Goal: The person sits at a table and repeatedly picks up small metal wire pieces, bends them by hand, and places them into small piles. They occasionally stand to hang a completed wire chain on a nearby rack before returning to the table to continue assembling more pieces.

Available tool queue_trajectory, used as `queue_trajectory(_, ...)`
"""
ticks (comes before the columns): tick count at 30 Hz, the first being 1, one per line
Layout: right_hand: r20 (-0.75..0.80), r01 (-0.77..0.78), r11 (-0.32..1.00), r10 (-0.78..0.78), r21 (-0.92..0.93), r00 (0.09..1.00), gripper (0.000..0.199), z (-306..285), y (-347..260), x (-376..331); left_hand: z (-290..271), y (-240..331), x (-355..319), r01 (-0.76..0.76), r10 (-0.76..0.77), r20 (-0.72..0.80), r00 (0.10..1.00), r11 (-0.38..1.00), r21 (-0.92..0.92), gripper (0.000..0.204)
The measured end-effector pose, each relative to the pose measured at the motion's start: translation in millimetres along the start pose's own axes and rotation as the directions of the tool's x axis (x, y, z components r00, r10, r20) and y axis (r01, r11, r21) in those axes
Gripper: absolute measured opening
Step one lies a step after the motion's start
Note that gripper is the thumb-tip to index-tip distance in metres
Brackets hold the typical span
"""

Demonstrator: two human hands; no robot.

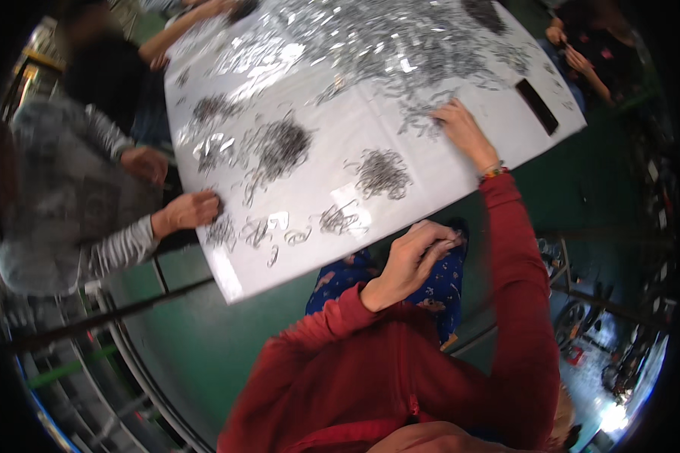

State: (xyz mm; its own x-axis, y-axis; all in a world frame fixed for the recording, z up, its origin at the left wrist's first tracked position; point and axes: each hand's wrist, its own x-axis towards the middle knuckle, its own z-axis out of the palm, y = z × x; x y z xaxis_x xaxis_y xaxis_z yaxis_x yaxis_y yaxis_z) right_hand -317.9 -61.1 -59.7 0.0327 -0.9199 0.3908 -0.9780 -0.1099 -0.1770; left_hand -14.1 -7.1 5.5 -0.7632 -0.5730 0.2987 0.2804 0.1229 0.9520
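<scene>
Around our right grip (459, 127) we see silvery-grey pieces (412, 112) on a white desk (440, 172), with a blackish pile (384, 175) to that grip's lower left and a black slab (536, 107) to its right. Beside our left grip (412, 260) we wear blue trousers (447, 294) dotted with pale, pinkish motifs, and behind both, plain red sleeves (515, 257); well left, a co-worker's sleeve (125, 248) is striped grey.

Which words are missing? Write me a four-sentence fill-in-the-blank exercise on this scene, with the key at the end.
1. The wearer's right hand is at some small pieces on a table whose top is coloured ____.
2. The wearer's left hand is held off the table, near trousers that are mostly ____.
3. The bracelet is on the wearer's ____ wrist.
4. The wearer's sleeves are coloured ____.

Missing words: white; blue; right; red.
</scene>
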Motion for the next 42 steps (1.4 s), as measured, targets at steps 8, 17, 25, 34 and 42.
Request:
queue_trajectory(8,0.309,-0.041,0.999,0.043,-0.014,0.950,0.035,0,12,16,5,-9,-14,-0.201,0.205,-0.052,0.977,0.977,0.075,0.009)
queue_trajectory(17,0.041,-0.427,0.695,0.498,0.578,0.866,0.026,-27,-45,-4,2,-4,-22,-0.268,0.276,-0.050,0.960,0.956,0.122,0.009)
queue_trajectory(25,0.115,-0.364,0.199,0.722,0.910,0.682,0.021,-84,-175,-96,1,-9,-12,-0.206,0.221,-0.069,0.973,0.961,0.183,0.011)
queue_trajectory(34,-0.058,-0.228,0.261,0.768,0.938,0.638,0.027,-108,-209,-116,5,5,-7,-0.237,0.249,-0.024,0.968,0.945,0.227,0.012)
queue_trajectory(42,0.002,-0.159,0.115,0.804,0.981,0.595,0.028,-91,-211,-115,-1,-1,-12,-0.222,0.241,-0.052,0.969,0.946,0.237,0.010)
